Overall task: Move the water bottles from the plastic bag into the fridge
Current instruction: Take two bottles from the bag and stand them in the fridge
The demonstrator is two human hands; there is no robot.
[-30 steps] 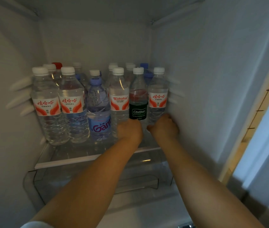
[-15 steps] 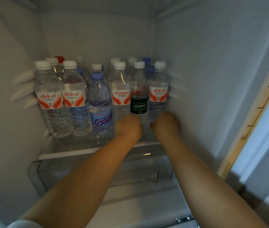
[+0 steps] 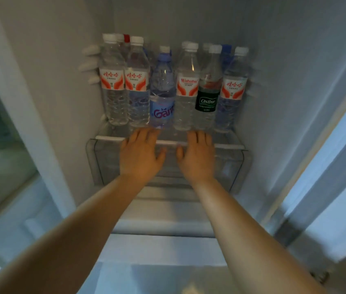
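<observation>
Head view: bottles racked, both hands free

Both hands hover just before the glass shelf (image 3: 227, 146), fingers spread and holding nothing: left hand (image 3: 140, 155) below the purple-label bottle (image 3: 161, 96), right hand (image 3: 197, 157) below the green-label bottle (image 3: 207, 90). Water bottles (image 3: 186, 85) stand upright on it. Placing looks done; next, fetch more from the unseen bag.

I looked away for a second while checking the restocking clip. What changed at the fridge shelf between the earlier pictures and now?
Both hands drew back from the front row. The left hand and right hand, earlier curled at the bases of the bottles near the green-label bottle, are now open with fingers spread over the shelf edge, holding nothing. The front-row bottles stand upright in the same order.
</observation>
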